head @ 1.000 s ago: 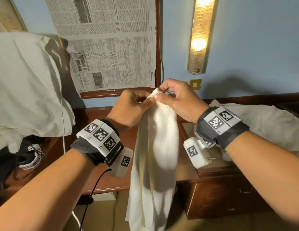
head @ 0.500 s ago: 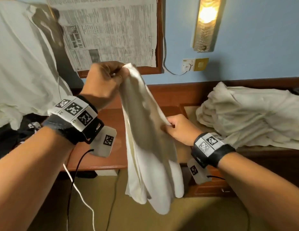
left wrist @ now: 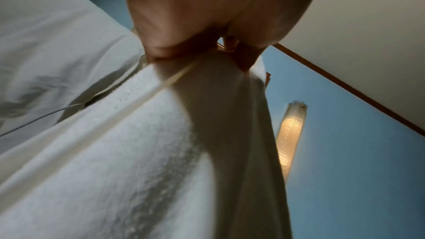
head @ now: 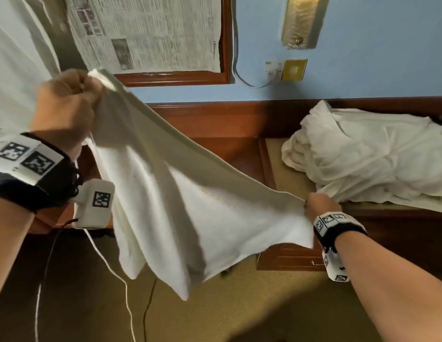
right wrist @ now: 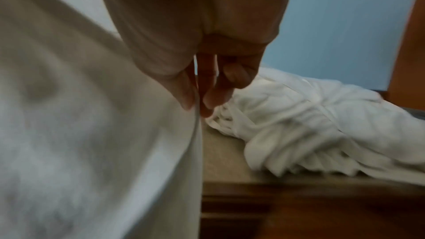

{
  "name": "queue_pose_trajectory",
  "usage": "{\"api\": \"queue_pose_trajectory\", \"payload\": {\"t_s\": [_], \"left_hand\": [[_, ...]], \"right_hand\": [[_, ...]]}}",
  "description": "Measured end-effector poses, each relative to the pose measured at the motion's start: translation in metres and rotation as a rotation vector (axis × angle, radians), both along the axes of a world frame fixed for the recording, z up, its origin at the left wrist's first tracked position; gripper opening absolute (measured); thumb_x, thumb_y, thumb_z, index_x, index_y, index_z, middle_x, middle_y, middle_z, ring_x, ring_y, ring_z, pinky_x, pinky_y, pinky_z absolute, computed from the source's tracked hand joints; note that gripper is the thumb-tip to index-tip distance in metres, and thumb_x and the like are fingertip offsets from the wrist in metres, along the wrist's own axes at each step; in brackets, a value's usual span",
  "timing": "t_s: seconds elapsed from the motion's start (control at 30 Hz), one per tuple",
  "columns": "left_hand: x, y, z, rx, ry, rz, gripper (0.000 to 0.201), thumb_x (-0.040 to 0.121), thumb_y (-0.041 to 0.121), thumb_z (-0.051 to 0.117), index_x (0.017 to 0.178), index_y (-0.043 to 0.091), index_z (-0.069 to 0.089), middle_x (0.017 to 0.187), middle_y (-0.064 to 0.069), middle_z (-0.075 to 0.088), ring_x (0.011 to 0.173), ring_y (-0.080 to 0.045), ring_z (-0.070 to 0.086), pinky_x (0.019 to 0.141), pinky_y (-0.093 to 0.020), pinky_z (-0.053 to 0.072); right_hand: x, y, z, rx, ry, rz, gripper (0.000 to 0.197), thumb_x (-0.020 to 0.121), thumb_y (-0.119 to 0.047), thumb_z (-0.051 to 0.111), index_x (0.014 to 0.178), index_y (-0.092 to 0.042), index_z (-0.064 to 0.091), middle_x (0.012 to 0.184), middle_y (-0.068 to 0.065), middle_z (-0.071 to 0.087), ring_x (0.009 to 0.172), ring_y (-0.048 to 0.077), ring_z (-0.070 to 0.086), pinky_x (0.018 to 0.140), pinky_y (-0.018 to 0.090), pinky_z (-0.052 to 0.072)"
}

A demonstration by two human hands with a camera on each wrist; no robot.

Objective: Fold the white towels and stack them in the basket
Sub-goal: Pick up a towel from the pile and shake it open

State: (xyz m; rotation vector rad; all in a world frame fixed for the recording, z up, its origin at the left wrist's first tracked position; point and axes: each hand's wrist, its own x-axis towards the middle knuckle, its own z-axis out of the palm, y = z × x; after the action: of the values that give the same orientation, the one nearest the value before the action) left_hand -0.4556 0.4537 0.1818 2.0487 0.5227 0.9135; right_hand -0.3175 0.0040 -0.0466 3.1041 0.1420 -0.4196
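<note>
Your left hand point(head: 67, 107) is raised high, fingers bunched around one corner of the white towel point(head: 190, 193); the left wrist view shows the cloth gathered into that fist point(left wrist: 207, 24) and falling away below it. Your right hand point(head: 321, 206) sits lower and further right of the towel's middle, pinching the opposite corner between thumb and fingertips point(right wrist: 207, 97), the other fingers curled in. Between the two grips the top hem runs taut on a downward slant, and the rest of the towel hangs free in the air, its lower edge drooping to a point above the carpeted floor point(head: 239, 317).

Right of the towel, just past your right hand, a heap of more white towels point(head: 375, 156) lies on the tan-topped bench point(head: 286, 169); the bench's front edge passes just behind your right wrist. Behind the towel a wooden ledge runs along the blue wall. A thin white cable point(head: 111, 265) hangs below your left wrist, close to the towel's left edge. Both wrist views are blurred, so whether the held corner touches the heap is unclear.
</note>
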Motion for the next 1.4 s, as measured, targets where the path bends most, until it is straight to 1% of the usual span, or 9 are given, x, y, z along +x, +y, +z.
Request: {"api": "queue_pose_trajectory", "payload": {"t_s": [0.1,0.17,0.3,0.5,0.7,0.87,1.07,1.27,1.4], "left_hand": [[-0.008,-0.056,0.007,0.129,0.031,-0.147,0.016,0.102,0.027,0.052,0.092,0.024,0.064,0.075,0.006,0.058,0.062,-0.003,0.052,0.056,-0.016,0.045],[-0.002,-0.065,0.005,0.198,0.094,-0.223,0.015,0.103,0.025,0.052,0.097,0.018,0.064,0.078,0.005,0.059,0.063,-0.002,0.052,0.052,-0.007,0.041],[0.004,-0.09,0.002,0.255,0.164,-0.348,0.014,0.101,0.025,0.056,0.094,0.017,0.066,0.083,-0.002,0.066,0.066,-0.003,0.053,0.056,-0.009,0.042],[-0.003,-0.082,0.003,0.208,0.118,-0.479,0.016,0.1,0.021,0.059,0.097,0.008,0.068,0.09,-0.014,0.07,0.074,-0.009,0.056,0.069,-0.025,0.046],[-0.014,-0.047,0.009,0.09,0.046,-0.622,0.022,0.101,0.015,0.056,0.093,-0.005,0.062,0.08,-0.021,0.064,0.07,-0.013,0.054,0.064,-0.028,0.045],[-0.015,-0.004,0.012,0.068,0.014,-0.551,0.022,0.101,0.021,0.059,0.089,0.004,0.064,0.077,-0.005,0.063,0.068,-0.011,0.056,0.064,-0.032,0.05],[-0.021,0.052,0.006,0.069,-0.029,-0.444,0.018,0.099,0.029,0.06,0.086,0.02,0.067,0.082,-0.005,0.066,0.074,-0.014,0.058,0.066,-0.028,0.051],[-0.016,0.101,0.003,-0.076,-0.034,-0.362,0.016,0.097,0.032,0.058,0.082,0.028,0.064,0.08,0.011,0.062,0.075,-0.004,0.059,0.071,-0.021,0.05],[-0.008,0.097,-0.005,-0.127,-0.013,-0.396,0.017,0.093,0.042,0.062,0.084,0.031,0.07,0.077,0.007,0.067,0.075,-0.016,0.062,0.059,-0.023,0.053]], "right_hand": [[-0.01,0.034,0.033,0.146,-0.134,0.112,0.013,0.089,-0.015,0.055,0.09,-0.022,0.066,0.103,0.013,0.068,0.096,0.035,0.065,0.075,0.037,0.051],[-0.022,0.072,0.058,0.573,-0.29,0.234,0.014,0.088,-0.019,0.059,0.08,-0.022,0.069,0.089,0.008,0.073,0.082,0.028,0.067,0.069,0.033,0.05],[-0.069,0.152,0.125,1.17,-0.231,0.525,0.013,0.092,-0.025,0.065,0.099,-0.02,0.076,0.085,-0.009,0.075,0.078,0.003,0.068,0.072,0.024,0.054],[-0.091,0.213,0.166,1.396,-0.08,0.508,0.017,0.09,-0.03,0.069,0.095,-0.013,0.07,0.091,0.0,0.072,0.086,0.02,0.068,0.076,0.046,0.057],[-0.095,0.246,0.201,1.58,0.165,0.424,0.012,0.092,-0.014,0.065,0.102,-0.008,0.064,0.07,0.0,0.056,0.048,0.011,0.038,0.043,0.024,0.027],[-0.093,0.249,0.168,1.327,0.381,0.453,0.011,0.095,-0.018,0.063,0.096,-0.007,0.065,0.065,-0.003,0.041,0.052,0.014,0.02,0.047,0.032,0.013],[-0.095,0.176,0.047,0.741,0.234,0.402,0.041,0.096,-0.036,0.06,0.071,-0.004,0.055,0.061,-0.001,0.048,0.052,0.006,0.042,0.052,0.025,0.034],[-0.104,0.076,-0.022,0.453,0.252,0.045,0.025,0.095,-0.032,0.06,0.07,-0.031,0.063,0.074,-0.004,0.066,0.071,0.01,0.061,0.065,0.026,0.045],[-0.103,0.043,-0.031,0.186,0.178,-0.236,0.019,0.094,-0.026,0.055,0.079,-0.03,0.066,0.089,0.002,0.069,0.088,0.025,0.066,0.076,0.032,0.051]]}}
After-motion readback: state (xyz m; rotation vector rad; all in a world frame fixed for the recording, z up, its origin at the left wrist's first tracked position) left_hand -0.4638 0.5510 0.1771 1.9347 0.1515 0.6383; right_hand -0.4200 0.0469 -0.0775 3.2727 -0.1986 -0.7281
